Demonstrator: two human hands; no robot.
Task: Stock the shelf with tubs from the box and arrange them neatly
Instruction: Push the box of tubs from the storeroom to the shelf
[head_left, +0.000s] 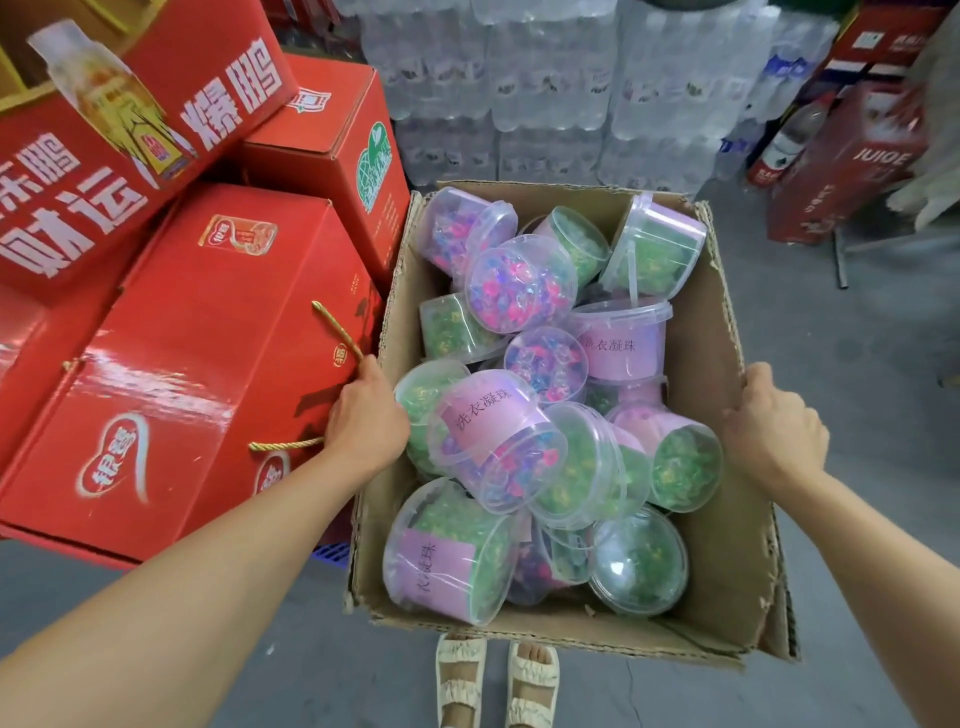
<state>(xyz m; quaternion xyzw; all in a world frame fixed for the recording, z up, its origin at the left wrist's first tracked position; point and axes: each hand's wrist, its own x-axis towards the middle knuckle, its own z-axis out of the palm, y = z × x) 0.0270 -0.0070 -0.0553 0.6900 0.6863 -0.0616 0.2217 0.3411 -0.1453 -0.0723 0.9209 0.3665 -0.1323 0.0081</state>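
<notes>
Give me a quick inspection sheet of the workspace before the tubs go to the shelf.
Surface: grey concrete floor; no shelf in view.
Job's things: open cardboard box, heaped with clear lidded tubs of green or pink-blue beads, lying at all angles.
Clutter: red cartons stacked against the box's left side.
Hands: left hand grips the left wall, right hand the right wall.
Cables: nothing seen.
Surroundings: shrink-wrapped water bottle packs behind; sandalled feet below.

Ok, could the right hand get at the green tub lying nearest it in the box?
Probably yes: the right hand grips the box wall, and the green tub lies uncovered just inside, on top of the pile.
</notes>
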